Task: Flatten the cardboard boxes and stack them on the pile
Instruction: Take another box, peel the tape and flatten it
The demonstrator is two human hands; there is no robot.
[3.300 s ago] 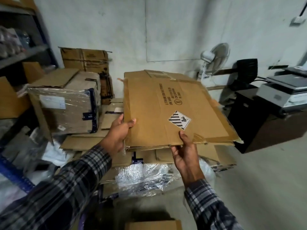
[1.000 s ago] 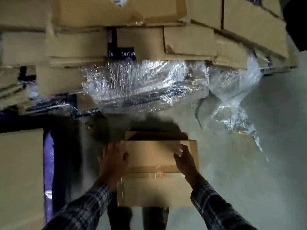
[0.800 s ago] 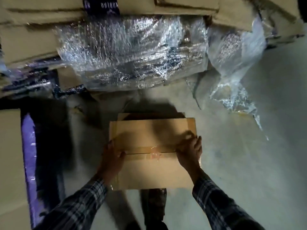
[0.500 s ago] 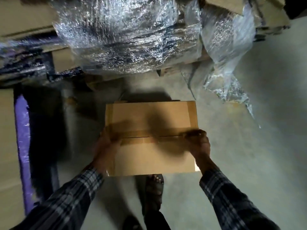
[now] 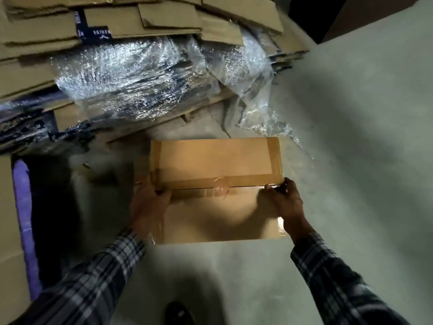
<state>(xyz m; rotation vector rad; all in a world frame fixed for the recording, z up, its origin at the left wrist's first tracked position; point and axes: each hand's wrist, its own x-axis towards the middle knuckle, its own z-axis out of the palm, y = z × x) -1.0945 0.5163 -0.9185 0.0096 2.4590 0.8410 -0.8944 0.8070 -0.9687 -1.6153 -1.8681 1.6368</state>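
A small brown cardboard box, sealed with clear tape along its middle seam, is held above the grey floor. My left hand grips its left edge at the seam. On the opposite edge, at the same seam, my right hand holds on with the fingers curled over the corner. The pile of flattened cardboard lies just beyond the box, filling the top left of the view, partly wrapped in crinkled clear plastic film.
A loose sheet of plastic film trails from the pile onto the floor at the right. A purple strip and a tan cardboard surface stand at the far left. A dark cabinet base sits top right. My shoe shows below.
After the large flattened sheet went onto the pile, I bent down to the small box on the floor. Both hands closed on its sides and lifted it toward me.
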